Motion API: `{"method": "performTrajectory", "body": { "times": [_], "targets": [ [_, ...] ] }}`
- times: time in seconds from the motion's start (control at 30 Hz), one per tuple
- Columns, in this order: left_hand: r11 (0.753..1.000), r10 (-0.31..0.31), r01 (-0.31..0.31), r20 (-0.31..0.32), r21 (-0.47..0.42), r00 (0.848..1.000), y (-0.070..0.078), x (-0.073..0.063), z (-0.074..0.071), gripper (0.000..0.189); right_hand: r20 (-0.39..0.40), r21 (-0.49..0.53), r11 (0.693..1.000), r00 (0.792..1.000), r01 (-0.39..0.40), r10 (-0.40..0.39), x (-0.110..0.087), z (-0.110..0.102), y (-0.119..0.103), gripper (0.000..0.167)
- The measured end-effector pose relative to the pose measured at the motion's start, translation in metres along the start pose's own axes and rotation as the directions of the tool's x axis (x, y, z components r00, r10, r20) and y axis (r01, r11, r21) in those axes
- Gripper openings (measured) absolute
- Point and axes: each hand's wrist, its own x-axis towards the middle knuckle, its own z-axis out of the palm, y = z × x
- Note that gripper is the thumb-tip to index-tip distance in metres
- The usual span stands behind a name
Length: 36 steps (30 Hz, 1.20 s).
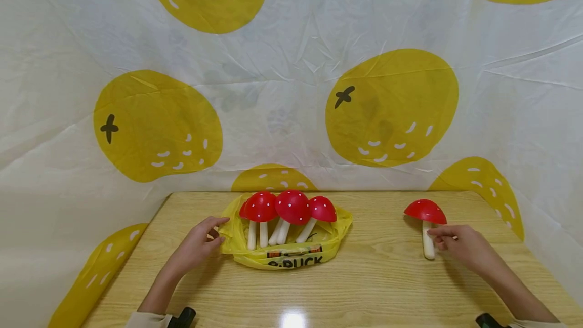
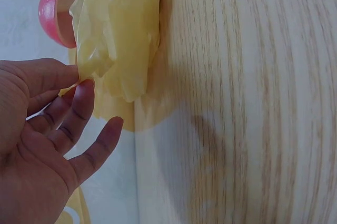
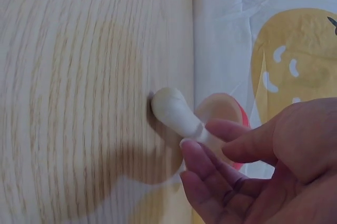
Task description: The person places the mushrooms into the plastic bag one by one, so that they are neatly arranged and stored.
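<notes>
A yellow plastic bag [image 1: 243, 257] lies spread on the table, with several red-capped toy mushrooms [image 1: 292, 206] in it, their white stems pointing toward me. My left hand [image 1: 200, 242] pinches the bag's left edge between thumb and fingertip, as the left wrist view shows, with the other fingers spread apart. Off to the right, a single toy mushroom [image 1: 425, 210] leans on its cap, stem toward me. My right hand [image 1: 464, 247] holds this mushroom's white stem [image 3: 176, 111] lightly at the fingertips. Part of its cap is hidden behind the fingers in the right wrist view.
The light wooden table [image 1: 373, 277] ends at a white cloth [image 1: 278, 115] printed with large yellow fruit, which hangs behind and along both sides. A stretch of table separates the bag from the single mushroom.
</notes>
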Motion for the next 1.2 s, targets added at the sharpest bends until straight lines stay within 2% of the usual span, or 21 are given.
{"method": "performTrajectory", "body": {
  "times": [0.2,0.47,0.6,0.83,1.07,1.2],
  "targets": [
    [1.000,0.008,-0.008,-0.004,-0.001,1.000,0.000,0.000,0.000,0.045,0.083,0.076,0.997,0.996,-0.014,0.007,0.003,0.002,0.002,0.031],
    [1.000,0.002,-0.002,0.009,-0.022,1.000,0.002,0.000,0.000,0.045,0.107,0.117,0.993,0.994,-0.027,0.014,0.004,0.007,-0.001,0.035],
    [1.000,0.000,0.000,0.012,-0.021,1.000,0.002,0.000,-0.001,0.045,0.095,0.132,0.991,0.995,-0.007,-0.006,0.004,0.009,-0.001,0.034],
    [1.000,0.005,-0.005,0.003,-0.008,1.000,0.002,0.001,-0.001,0.044,0.017,0.123,0.992,1.000,0.009,-0.011,0.006,0.012,0.001,0.030],
    [1.000,0.007,-0.007,0.007,-0.004,1.000,-0.001,0.002,0.000,0.045,0.009,0.198,0.980,1.000,0.007,-0.009,0.010,0.012,-0.001,0.032],
    [1.000,0.001,-0.001,0.008,-0.008,1.000,-0.002,0.002,0.000,0.045,0.003,0.206,0.978,1.000,0.020,-0.022,0.011,0.014,-0.008,0.034]
  ]
}}
